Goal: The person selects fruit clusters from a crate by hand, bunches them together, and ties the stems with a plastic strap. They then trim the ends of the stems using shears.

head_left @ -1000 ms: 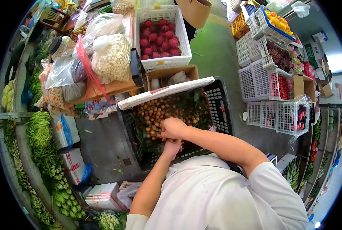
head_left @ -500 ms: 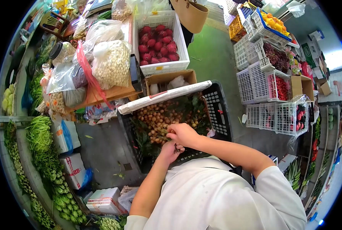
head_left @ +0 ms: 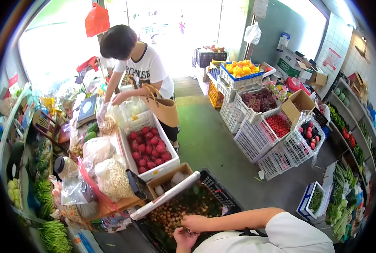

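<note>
The fruit (head_left: 163, 214) lies in a black crate (head_left: 229, 197) at the bottom centre of the frame, just beyond the wearer's body. Its heap runs longest from lower left to upper right, in line with the white slab (head_left: 166, 196) along the crate's far side; the single pieces are small, round and dull brown, pointing no particular way, with dark leaves among them.

The right hand (head_left: 197, 223) comes in from the right on a forearm laid almost level across the frame, its knuckles uppermost and its fingers curled down at the near edge of the heap. The left hand (head_left: 185, 238) rises from the bottom edge, just below the right one, its wrist nearly upright and its fingers bent in toward the other hand. The fingers of both hands are drawn in close, but I cannot tell whether they are clamped on anything.

The crate is slotted plastic; the slab is straight-edged, with a reddish strip. Beyond it stand an open cardboard box (head_left: 155, 181) and a white crate (head_left: 162, 169) of rounded, deep red fruit (head_left: 146, 148). To the left, a wooden tabletop (head_left: 119, 204) carries a clear bag (head_left: 114, 180) bulging with pale pieces. At upper left, a person (head_left: 153, 63) bends forward, arms lowered.
</note>
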Demonstrator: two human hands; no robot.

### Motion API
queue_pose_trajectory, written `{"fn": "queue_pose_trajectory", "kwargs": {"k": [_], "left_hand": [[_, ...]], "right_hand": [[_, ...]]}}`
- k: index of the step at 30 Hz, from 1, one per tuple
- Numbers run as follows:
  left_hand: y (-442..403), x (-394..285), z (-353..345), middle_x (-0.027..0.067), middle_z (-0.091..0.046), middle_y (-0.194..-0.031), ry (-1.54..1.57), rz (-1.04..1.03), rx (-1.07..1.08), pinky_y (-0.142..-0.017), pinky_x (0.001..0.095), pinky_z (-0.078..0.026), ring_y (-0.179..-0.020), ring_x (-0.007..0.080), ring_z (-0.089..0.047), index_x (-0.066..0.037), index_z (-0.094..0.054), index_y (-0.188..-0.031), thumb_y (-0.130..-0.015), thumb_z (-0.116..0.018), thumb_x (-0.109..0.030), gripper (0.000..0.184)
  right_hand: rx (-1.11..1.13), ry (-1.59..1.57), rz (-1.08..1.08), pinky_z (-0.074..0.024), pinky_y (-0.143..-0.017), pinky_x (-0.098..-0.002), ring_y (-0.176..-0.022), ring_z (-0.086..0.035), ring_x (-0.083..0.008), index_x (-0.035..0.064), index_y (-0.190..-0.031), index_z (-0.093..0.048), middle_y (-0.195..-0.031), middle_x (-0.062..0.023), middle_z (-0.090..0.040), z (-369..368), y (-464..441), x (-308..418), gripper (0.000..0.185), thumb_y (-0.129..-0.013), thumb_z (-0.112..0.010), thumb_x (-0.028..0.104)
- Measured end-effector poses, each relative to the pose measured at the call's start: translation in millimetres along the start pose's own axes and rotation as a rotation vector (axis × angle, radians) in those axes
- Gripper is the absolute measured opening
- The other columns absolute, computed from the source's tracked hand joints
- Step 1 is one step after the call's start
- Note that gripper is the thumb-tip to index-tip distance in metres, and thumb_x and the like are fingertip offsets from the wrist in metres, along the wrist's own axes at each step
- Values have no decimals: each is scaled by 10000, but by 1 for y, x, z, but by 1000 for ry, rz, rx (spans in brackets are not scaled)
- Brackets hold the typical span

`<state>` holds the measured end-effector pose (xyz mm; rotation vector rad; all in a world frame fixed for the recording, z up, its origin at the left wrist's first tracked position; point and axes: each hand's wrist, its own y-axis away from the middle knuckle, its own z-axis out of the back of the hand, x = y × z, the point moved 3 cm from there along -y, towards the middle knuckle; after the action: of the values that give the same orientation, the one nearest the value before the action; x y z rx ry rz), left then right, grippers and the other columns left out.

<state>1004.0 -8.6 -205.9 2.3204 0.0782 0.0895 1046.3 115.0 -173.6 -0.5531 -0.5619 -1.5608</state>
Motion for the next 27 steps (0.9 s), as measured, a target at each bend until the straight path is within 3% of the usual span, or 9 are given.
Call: {"fn": "queue_pose_trajectory", "kwargs": {"k": [1,5,8,10,12,15,18,19,27], "left_hand": [[-6,-2,9,162,-631,-1183,22,1,79,-898,505,-489,-1085,359,-607,-41,-588,-1147,-904,-514,-300,362],[-18,5,9,162,-644,-1198,-76,-2,40,-965,562,-483,-1132,362,-613,-34,-603,-1166,-984,-497,-385,409],[6,15,-35,3,-444,-628,-60,-137,-223,-559,322,-418,-575,161,-479,-59,-608,-911,-1066,-568,-237,240],[-13,15,-13,-6,-397,-599,-61,-179,-284,-529,300,-367,-521,141,-431,-83,-603,-888,-1078,-526,-239,258],[-49,2,40,138,-663,-1185,-82,-8,158,-980,508,-512,-1139,312,-628,-36,-632,-1158,-1037,-518,-313,323],[-65,-1,72,134,-664,-1179,-96,35,162,-953,463,-528,-1110,290,-637,-30,-635,-1163,-1030,-539,-252,275],[-77,-3,84,136,-662,-1162,-70,81,264,-950,467,-525,-1091,286,-638,-21,-631,-1177,-1031,-532,-224,269],[-79,-3,85,141,-653,-1170,-29,64,180,-964,468,-520,-1092,287,-634,-15,-615,-1207,-1040,-517,-221,283],[-76,-5,76,126,-658,-1165,-91,132,223,-930,425,-544,-1056,269,-648,-35,-596,-1255,-1068,-534,-311,339]], "right_hand": [[-11,5,5,-545,-764,-463,-832,-654,-383,31,-915,-662,-917,-198,-607,-4,1,-1,170,-814,-664,167],[72,-206,-163,-550,-708,-487,-827,-707,-393,23,-928,-730,-866,-221,-702,-21,3,-11,191,-811,-598,95],[88,-238,-212,-560,-746,-484,-831,-711,-392,41,-994,-749,-921,-219,-724,-5,11,-1,248,-846,-557,94],[12,-270,-324,-572,-788,-465,-851,-714,-381,68,-1045,-753,-967,-206,-729,10,17,8,267,-874,-554,119],[-15,-207,-246,-581,-799,-450,-865,-725,-353,106,-1115,-751,-1003,-185,-733,9,23,8,293,-891,-568,150],[163,-174,-325,-571,-826,-453,-923,-720,-336,150,-1145,-751,-1001,-164,-739,9,14,3,308,-880,-608,218],[179,-210,-230,-556,-839,-473,-939,-700,-368,163,-1154,-752,-997,-175,-728,14,13,2,315,-902,-598,273],[206,-189,-222,-549,-852,-477,-953,-689,-374,169,-1158,-752,-998,-182,-717,14,14,1,316,-911,-592,282],[245,-208,-145,-529,-878,-427,-1004,-636,-368,141,-1193,-741,-1012,-190,-637,9,31,-15,323,-963,-620,333]]}}
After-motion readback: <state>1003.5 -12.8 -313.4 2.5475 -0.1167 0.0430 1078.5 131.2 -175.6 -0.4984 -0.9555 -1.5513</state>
